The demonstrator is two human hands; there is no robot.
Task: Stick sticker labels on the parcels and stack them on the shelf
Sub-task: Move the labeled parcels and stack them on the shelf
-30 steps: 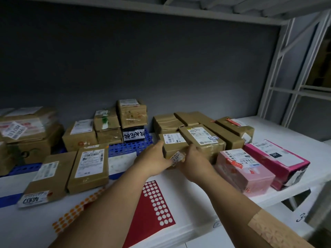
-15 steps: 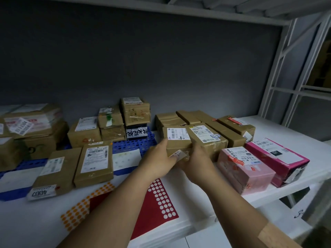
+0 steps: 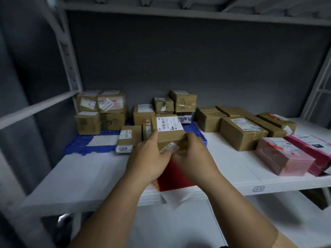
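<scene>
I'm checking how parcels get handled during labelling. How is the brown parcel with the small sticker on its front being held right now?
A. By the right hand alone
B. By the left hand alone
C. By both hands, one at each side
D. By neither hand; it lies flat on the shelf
C: the left hand and the right hand grip the brown parcel from either side, its small sticker facing the camera.

Sticker label (image 3: 170, 148) – "27", rest blurred

white shelf (image 3: 93, 178) (parcels (image 3: 240, 133), blue mat (image 3: 78, 145))
</scene>
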